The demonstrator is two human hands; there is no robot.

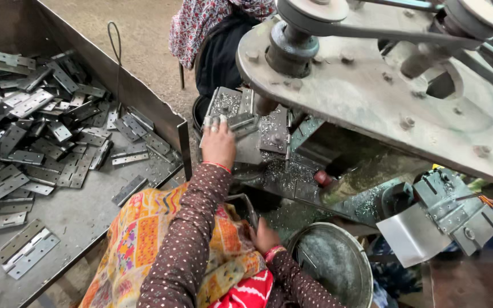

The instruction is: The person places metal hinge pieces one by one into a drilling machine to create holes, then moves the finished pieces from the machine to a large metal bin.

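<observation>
The left hand (218,142) is stretched forward from a brown dotted sleeve, palm down, its fingers (215,121) laid flat and spread on a grey metal hinge (239,122) that sits on the machine bed (269,165), near that bed's left edge. The hinge lies just ahead and to the right of the fingertips, touching them, with its long axis running roughly left to right across the bed. The fingers press on it more than grip it; they are open and not curled round anything. Metal shavings (283,177) are strewn over the bed around it.

The right hand (263,236) is low and close to the body, beside the rim of a round metal bucket (366,268). Its fingers are curled downward and mostly hidden, so I cannot tell whether they hold something. The left hand is clearly the nearer one to the hinge.

To the left, a big steel tray (95,214) holds a loose heap of hinges (35,131). Above the bed hangs a heavy plate with pulleys and a belt (372,85). Another person in a patterned scarf (206,23) sits beyond the machine
</observation>
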